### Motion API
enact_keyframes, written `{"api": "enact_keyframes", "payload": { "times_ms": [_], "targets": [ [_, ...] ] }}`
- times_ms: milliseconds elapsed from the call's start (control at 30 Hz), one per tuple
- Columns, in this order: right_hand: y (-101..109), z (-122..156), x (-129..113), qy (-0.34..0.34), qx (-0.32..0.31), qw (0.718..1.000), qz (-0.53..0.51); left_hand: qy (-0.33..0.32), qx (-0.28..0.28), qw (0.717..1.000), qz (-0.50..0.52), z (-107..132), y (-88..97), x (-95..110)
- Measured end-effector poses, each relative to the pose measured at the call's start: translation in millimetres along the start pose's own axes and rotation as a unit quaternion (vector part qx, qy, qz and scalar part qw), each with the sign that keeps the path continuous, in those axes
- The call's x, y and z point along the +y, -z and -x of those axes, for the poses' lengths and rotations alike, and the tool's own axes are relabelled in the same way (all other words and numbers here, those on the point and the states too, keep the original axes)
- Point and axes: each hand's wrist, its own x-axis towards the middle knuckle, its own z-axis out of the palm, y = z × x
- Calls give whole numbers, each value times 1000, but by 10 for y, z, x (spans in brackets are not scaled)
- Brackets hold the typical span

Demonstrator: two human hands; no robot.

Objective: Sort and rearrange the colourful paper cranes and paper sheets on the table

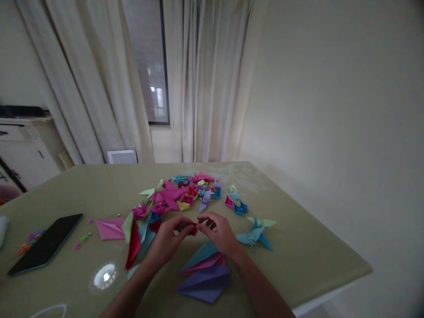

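Between my two hands is a small piece of folded red paper [194, 228], mostly hidden by the fingers. My left hand [172, 233] pinches it from the left. From the right, the fingertips of my right hand [215, 229] close on its other side. Below my hands lie folded paper pieces: a purple one [207, 282], a pink one and a teal one [202, 255]. Just left of my left wrist rest a red folded piece [133, 245] and a teal one. Beyond my hands spreads a pile of colourful origami pieces [170, 194].
Paper cranes [255, 236] in light blue, blue and green sit to the right. On the left are a black tablet [48, 243], a pink folded paper [111, 229], small coloured bits [31, 240] and a shiny round object [105, 276]. The green table [308, 251] meets a wall.
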Motion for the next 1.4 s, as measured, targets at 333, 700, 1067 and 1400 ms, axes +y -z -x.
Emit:
{"api": "enact_keyframes", "payload": {
  "times_ms": [333,700,1067,1400],
  "targets": [
    [55,-24,95,52,78,996,-6,-48,75,990,-114,6,-23,-116],
    [131,-30,184,76,256,952,150,69,59,815,-573,92,402,-375],
    [-46,27,117,59,7,996,73,-124,73,979,-145,2,32,-140],
    [-35,19,135,62,69,989,119,-105,95,961,-237,14,-45,-210]
  ]
}}
